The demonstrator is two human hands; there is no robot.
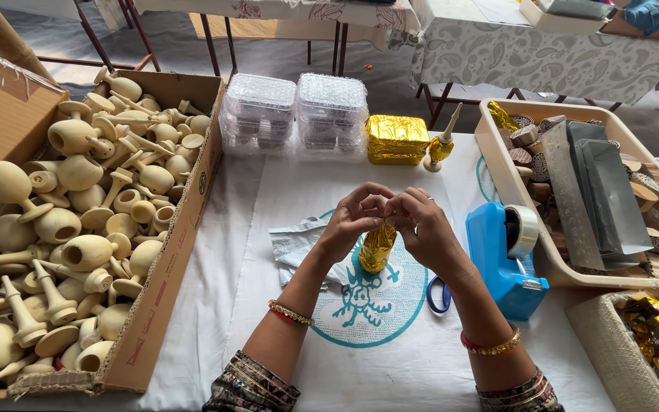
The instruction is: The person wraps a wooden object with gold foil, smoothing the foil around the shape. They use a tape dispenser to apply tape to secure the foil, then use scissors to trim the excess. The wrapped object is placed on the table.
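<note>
Both hands up over mid-table: left hand [354,217] and right hand [415,223] meeting fingertip to fingertip, pinching the top of a gold-foil bundle [377,246] held upright between them, above the white cloth [390,358] with its teal print. To the left, a cardboard box [163,290] heaped with pale wooden pieces [85,221]; to the right, a blue tape dispenser [503,255] just beside a tray [497,164], blue scissors [438,294] peeking out by the right wrist. At the far edge, two clear plastic packs [293,111], a gold block [397,139], a small foil-wrapped piece [442,145] standing upright.
</note>
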